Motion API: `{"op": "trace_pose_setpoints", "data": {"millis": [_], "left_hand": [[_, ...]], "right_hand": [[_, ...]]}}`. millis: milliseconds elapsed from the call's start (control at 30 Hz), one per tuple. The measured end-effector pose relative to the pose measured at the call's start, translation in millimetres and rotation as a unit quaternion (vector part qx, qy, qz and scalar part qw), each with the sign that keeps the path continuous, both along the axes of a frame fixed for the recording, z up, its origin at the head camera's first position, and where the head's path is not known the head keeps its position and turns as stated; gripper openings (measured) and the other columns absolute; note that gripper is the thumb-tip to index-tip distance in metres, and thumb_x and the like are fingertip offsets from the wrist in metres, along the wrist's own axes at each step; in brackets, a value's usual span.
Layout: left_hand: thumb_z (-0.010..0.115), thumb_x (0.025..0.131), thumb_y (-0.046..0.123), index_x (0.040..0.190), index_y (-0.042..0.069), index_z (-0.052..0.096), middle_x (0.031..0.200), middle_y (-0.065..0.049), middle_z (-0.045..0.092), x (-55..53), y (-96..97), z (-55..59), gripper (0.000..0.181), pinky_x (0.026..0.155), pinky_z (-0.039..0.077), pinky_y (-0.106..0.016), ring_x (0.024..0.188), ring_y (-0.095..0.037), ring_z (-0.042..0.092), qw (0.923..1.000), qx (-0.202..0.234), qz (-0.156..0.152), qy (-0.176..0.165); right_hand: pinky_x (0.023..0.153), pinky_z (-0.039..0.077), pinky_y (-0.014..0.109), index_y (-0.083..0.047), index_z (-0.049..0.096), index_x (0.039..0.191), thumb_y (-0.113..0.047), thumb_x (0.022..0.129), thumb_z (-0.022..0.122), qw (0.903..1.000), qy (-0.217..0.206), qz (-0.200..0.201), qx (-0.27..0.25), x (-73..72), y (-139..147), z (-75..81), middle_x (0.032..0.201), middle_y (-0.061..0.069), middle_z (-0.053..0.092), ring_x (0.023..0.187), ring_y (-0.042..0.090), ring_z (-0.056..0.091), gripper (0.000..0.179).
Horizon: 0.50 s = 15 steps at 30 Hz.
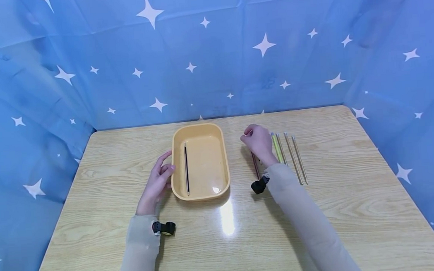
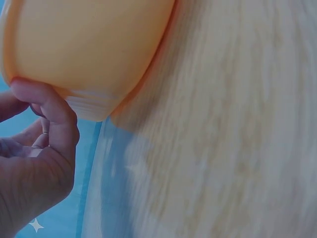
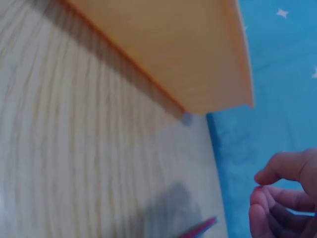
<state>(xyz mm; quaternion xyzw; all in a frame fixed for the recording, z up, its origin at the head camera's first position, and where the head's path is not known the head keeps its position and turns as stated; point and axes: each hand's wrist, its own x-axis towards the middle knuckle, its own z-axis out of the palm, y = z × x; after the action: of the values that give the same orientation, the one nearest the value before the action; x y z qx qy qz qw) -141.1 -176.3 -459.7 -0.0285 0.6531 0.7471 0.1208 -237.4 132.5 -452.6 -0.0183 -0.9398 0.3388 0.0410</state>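
A yellow tray (image 1: pixel 226 168) stands on the table with a dark pencil (image 1: pixel 186 168) lying lengthwise along its left side. My left hand (image 1: pixel 159 178) holds the tray's left rim, the bent thumb (image 2: pixel 32 91) against it in the left wrist view. To the right of the tray, my right hand (image 1: pixel 258 142) hovers over the left end of a row of pencils. Its fingers curl loosely, thumb and forefinger tips close together, with nothing visible between them. Below it lies a dark red pencil (image 1: pixel 255 166), partly hidden; its end (image 3: pixel 203 228) shows apart from the fingers in the right wrist view.
Right of the right hand lie a lime-green pencil (image 1: pixel 277 148) and several brownish pencils (image 1: pixel 294 159), roughly parallel. The wooden table (image 1: pixel 104 179) ends at a blue star-patterned curtain (image 1: pixel 213 82) behind it and at both sides. Light glares off the table in front of the tray.
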Motion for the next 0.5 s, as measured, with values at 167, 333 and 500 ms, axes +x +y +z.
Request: {"op": "trace_pose_setpoints", "data": {"millis": [167, 333, 500], "left_hand": [[0.043, 0.093, 0.004, 0.140, 0.016, 0.025, 0.097, -0.024, 0.044, 0.6, 0.3, 0.2, 0.052, 0.073, 0.045, -0.060, 0.091, -0.040, 0.049, 1.0000, 0.002, 0.000, 0.002], [0.043, 0.093, 0.003, 0.140, 0.015, 0.025, 0.094, -0.022, 0.044, 1.2, 0.8, 0.8, 0.052, 0.073, 0.045, -0.060, 0.091, -0.041, 0.048, 1.0000, 0.003, 0.000, 0.004], [0.043, 0.093, 0.003, 0.140, 0.015, 0.025, 0.094, -0.022, 0.044, 1.2, 0.7, 1.5, 0.052, 0.072, 0.046, -0.060, 0.089, -0.038, 0.049, 1.0000, 0.002, -0.001, 0.004]], "right_hand": [[0.054, 0.045, 0.031, -0.010, 0.063, 0.084, -0.019, 0.077, 0.060, 0.9997, 0.014, 0.012, -0.017, -0.1, -8.0, 8.3, 0.074, 0.003, 0.061, 0.062, 0.018, 0.055, 0.011], [0.054, 0.045, 0.031, -0.010, 0.063, 0.084, -0.019, 0.077, 0.061, 0.9992, 0.018, 0.019, -0.029, 2.0, -15.7, 15.4, 0.073, 0.002, 0.061, 0.062, 0.017, 0.055, 0.011], [0.057, 0.045, 0.030, -0.010, 0.064, 0.083, -0.017, 0.076, 0.060, 0.9974, 0.042, 0.039, -0.043, 4.7, -26.0, 25.6, 0.072, 0.001, 0.061, 0.062, 0.016, 0.055, 0.011]]}}
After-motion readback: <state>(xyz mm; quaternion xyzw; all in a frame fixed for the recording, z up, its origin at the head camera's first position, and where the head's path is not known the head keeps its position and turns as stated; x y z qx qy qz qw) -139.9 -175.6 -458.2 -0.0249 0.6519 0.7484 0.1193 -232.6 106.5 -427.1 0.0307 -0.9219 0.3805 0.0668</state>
